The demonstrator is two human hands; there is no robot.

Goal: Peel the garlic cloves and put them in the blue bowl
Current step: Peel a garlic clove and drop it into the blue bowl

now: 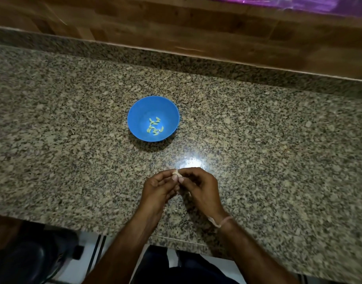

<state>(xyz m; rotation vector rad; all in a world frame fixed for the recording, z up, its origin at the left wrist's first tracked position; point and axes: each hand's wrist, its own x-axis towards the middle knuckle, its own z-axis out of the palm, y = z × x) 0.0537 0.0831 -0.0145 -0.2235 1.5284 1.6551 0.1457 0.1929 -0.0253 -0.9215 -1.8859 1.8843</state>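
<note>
1. The round blue plastic bowl point(135, 111) stands on the speckled grey-brown granite bench point(53, 119), at about 11 o'clock from the hands and well apart from them.
2. A small heap of pale greenish peeled garlic cloves point(155, 128) lies on the bowl's floor, toward its 6 o'clock side.
3. The left hand point(157, 187) is over the bench's near half, its grip curled tight and pinching a small pale garlic clove point(176, 173) at the fingertips.
4. The right hand point(200, 187), at 3 o'clock of the left, has its grip closed on the same clove from the other side.
5. A pale thread band point(219, 221) circles the right wrist.
</note>
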